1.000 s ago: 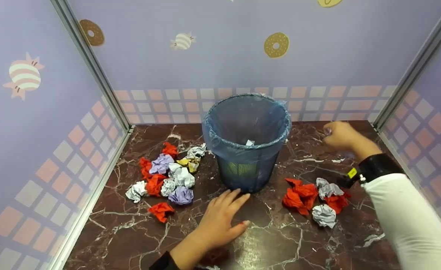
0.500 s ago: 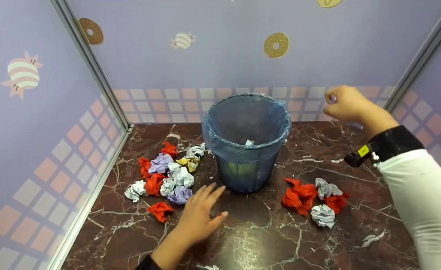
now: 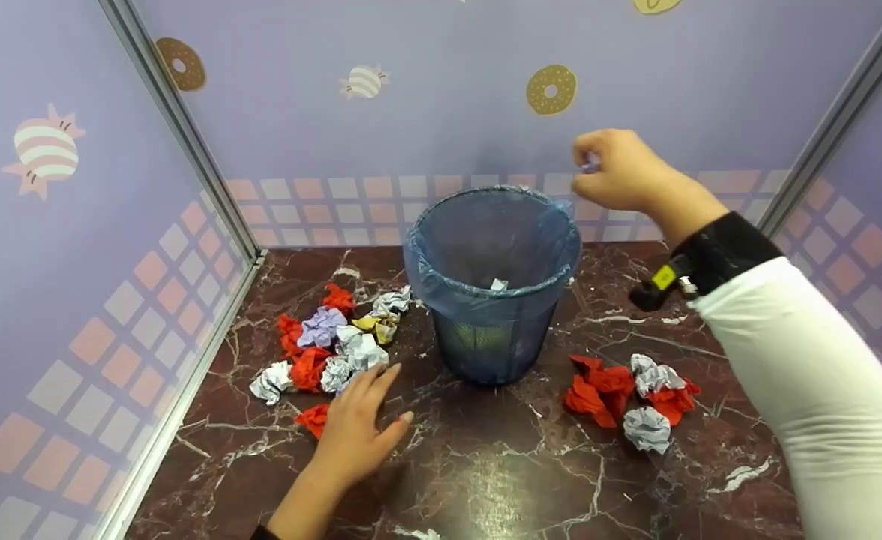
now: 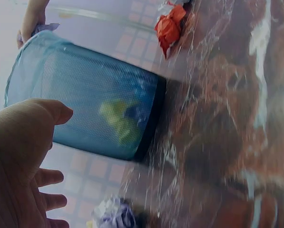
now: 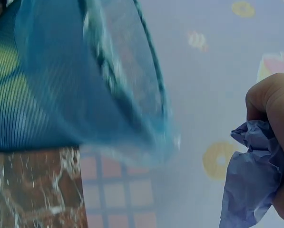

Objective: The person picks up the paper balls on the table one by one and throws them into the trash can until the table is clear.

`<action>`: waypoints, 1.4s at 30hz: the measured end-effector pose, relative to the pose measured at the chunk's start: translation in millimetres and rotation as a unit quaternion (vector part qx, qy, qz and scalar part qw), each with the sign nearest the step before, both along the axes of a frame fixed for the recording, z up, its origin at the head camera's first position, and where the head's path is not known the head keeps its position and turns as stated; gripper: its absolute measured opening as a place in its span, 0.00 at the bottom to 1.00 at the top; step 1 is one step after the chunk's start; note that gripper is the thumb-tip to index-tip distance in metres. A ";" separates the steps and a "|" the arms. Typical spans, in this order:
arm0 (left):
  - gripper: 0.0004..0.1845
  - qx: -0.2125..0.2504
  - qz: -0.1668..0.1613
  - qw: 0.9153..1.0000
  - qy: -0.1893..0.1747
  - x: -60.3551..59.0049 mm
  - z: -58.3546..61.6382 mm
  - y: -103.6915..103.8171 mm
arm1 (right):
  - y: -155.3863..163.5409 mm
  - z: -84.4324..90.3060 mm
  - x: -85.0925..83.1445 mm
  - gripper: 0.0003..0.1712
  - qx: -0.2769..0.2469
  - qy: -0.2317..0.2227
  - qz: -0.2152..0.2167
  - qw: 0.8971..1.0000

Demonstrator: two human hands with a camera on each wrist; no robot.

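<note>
My right hand (image 3: pixel 621 171) is raised just right of the bin's rim and grips a crumpled purple paper (image 5: pixel 256 171), mostly hidden by the fingers in the head view. A mesh waste bin (image 3: pixel 493 337) lined with a blue plastic bag (image 3: pixel 448 281) stands upright at the centre; yellowish paper (image 4: pixel 120 118) shows through its wall. My left hand (image 3: pixel 358 431), fingers spread and relaxed, hovers at the near right side of the left paper pile, overlapping a red crumpled paper (image 3: pixel 312 420) and a purple one. Nothing is in its fingers.
Left of the bin lie several crumpled papers: white (image 3: pixel 362 349), purple (image 3: pixel 322 328), red (image 3: pixel 308 369) and yellow (image 3: pixel 381 328). To its right sit red papers (image 3: pixel 598 390) and a white ball (image 3: pixel 646 429). Patterned walls (image 3: pixel 441 97) enclose the dark marble tabletop (image 3: pixel 486 465).
My right hand has risen from low over the table's right side and swung left toward the bin with the purple paper. My left hand has moved left from the bin's base to the left pile.
</note>
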State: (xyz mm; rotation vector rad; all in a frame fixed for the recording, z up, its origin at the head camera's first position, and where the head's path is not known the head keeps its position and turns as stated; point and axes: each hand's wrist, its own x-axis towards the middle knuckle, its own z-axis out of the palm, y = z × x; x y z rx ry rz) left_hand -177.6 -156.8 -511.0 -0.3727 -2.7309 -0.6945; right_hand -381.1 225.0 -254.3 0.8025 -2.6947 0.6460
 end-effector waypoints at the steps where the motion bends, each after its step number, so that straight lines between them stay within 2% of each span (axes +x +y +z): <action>1: 0.38 0.001 0.004 1.000 -0.001 0.3 -0.2 -3.1 | -7.3 0.6 -0.1 0.07 -0.001 0.002 0.006 1.000; 10: 0.37 0.003 0.027 1.000 -0.010 4.8 0.0 -22.6 | -72.9 -3.7 6.3 0.09 0.031 -0.033 0.066 0.997; 14: 0.37 0.004 0.029 1.000 -0.009 5.0 0.7 -25.5 | -93.6 -7.7 10.6 0.10 0.064 -0.019 0.106 0.992; 17: 0.38 0.004 0.030 0.999 -0.014 5.0 2.0 -25.9 | -101.7 -9.3 12.7 0.10 0.075 -0.008 0.119 0.990; 24: 0.38 0.003 0.030 0.999 -0.017 4.4 2.5 -26.6 | -107.2 -12.3 13.0 0.10 0.086 -0.014 0.122 0.989; 30: 0.37 0.004 0.029 1.000 -0.007 3.9 1.8 -26.6 | -109.9 -15.2 14.5 0.12 0.075 -0.041 0.119 0.989; 33: 0.37 0.005 0.029 1.000 -0.007 4.1 1.7 -26.6 | -110.7 -16.1 16.4 0.18 0.074 -0.066 0.112 0.989; 38: 0.38 0.004 0.029 0.999 -0.013 5.3 1.5 -27.0 | -110.5 -19.0 17.6 0.38 0.097 -0.107 0.115 0.983; 42: 0.38 0.001 0.029 1.000 -0.011 6.0 1.4 -27.4 | -107.3 -21.5 18.2 0.45 0.117 -0.114 0.116 0.980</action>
